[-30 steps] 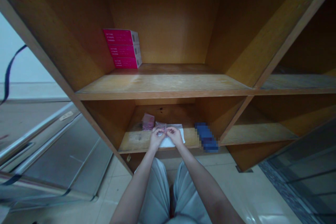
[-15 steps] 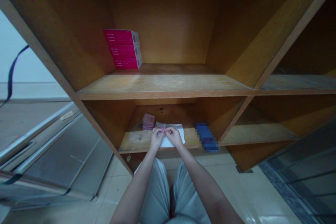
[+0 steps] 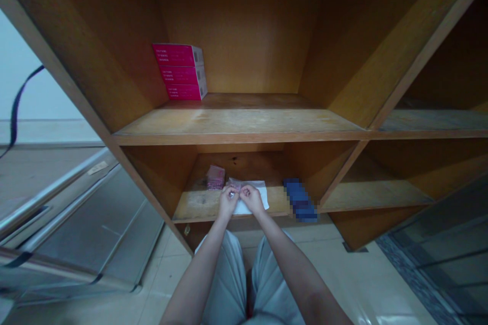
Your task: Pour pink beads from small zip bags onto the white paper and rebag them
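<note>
1. Closer now: my left hand [image 3: 227, 202] and right hand [image 3: 251, 200] came in a bit.
2. My fingers [image 3: 232, 194] pinch together; I cannot tell on what.
3. White paper [image 3: 262, 200] lies under my fingers, long side to side.
4. Pink packet [image 3: 215, 177] sits just left of my fingers.

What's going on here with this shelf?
A person is working at a wooden shelf unit. Their left hand and right hand meet over a white sheet of paper on the lower shelf, pinching something too small to make out. A pink packet lies to the left, a blurred blue item to the right, and stacked magenta boxes sit on the shelf above.
</note>
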Motion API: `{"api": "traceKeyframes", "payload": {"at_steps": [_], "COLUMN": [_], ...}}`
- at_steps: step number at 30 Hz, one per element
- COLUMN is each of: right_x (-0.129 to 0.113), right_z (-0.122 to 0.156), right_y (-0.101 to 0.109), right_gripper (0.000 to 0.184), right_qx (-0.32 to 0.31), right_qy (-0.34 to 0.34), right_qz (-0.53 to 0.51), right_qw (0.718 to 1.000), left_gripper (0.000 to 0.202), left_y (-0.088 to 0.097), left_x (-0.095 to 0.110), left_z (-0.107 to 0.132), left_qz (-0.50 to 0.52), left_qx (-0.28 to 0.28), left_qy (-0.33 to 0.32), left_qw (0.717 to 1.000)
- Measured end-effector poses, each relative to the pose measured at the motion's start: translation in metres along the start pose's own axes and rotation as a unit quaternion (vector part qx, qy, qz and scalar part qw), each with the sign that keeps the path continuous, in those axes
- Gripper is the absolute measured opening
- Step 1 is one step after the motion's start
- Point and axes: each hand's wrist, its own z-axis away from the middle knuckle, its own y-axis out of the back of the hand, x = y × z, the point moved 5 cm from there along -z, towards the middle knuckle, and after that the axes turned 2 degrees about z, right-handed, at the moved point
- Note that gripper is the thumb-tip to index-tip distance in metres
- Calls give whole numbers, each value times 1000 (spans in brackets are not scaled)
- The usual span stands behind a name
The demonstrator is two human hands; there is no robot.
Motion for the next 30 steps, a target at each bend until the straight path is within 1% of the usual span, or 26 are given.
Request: {"api": "traceKeyframes", "payload": {"at_steps": [4,12,18,21,26,30], "right_x": [4,2,4,2,-9,-19], "right_z": [0,0,2,2,3,4], "right_y": [4,7,11,10,10,9], "right_gripper": [7,5,6,6,10,11], "right_qx": [43,63,96,89,77,39], "right_qy": [-16,-13,-24,-11,38,75], "right_qz": [12,44,92,100,99,110], "right_qw": [999,997,991,991,991,990], "left_gripper": [6,5,7,6,7,7], "left_y": [2,4,5,5,5,5], "left_x": [-4,-2,-4,-6,-5,-2], "left_z": [0,-2,-2,-2,-3,-2], "left_qz": [15,7,9,14,25,31], "left_qx": [17,25,30,31,31,30], "left_qy": [17,25,32,35,41,43], "left_qw": [1000,999,999,999,998,998]}}
